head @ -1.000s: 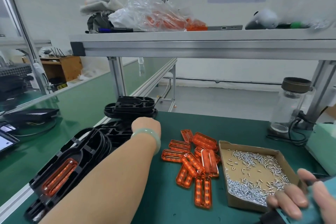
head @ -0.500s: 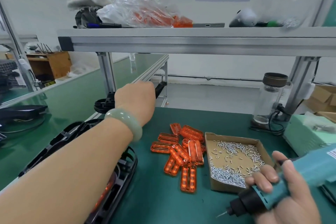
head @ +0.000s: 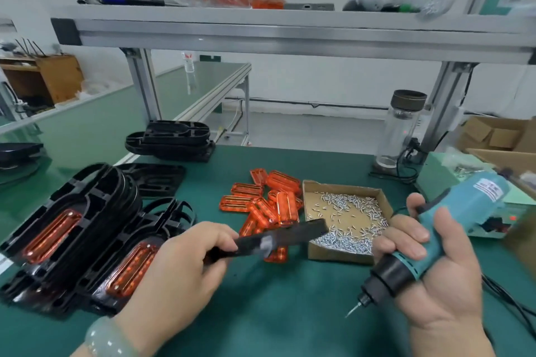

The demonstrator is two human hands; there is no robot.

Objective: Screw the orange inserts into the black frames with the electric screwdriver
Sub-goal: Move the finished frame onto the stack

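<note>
Pinched in the left hand point(head: 179, 272), between curled fingers and thumb: one end of a matte black plastic frame point(head: 278, 236), flat, motion-blurred, raised slantwise over the middle of the green mat point(head: 290, 307). Wrapped tight in the right hand point(head: 429, 269): a teal electric screwdriver point(head: 452, 220), smooth cylindrical body, black collar, thin steel bit point(head: 352, 311) aimed down and left, clear of the surface. On the left wrist, a pale glossy bangle point(head: 106, 339), round and stone-like. Behind the held frame, a loose heap of translucent orange inserts point(head: 266, 203), oblong, ribbed, round-cornered. Just beside that heap, on its right, a shallow cardboard tray point(head: 339, 253) of small shiny screws point(head: 342, 239). Along the left edge, overlapping fitted frames point(head: 95, 240), black, each with an orange insert seated. At the far left corner, a stack of bare frames point(head: 174, 139), black too. Near the far right corner, a clear glass bottle point(head: 401, 133) with dark lid.
</note>
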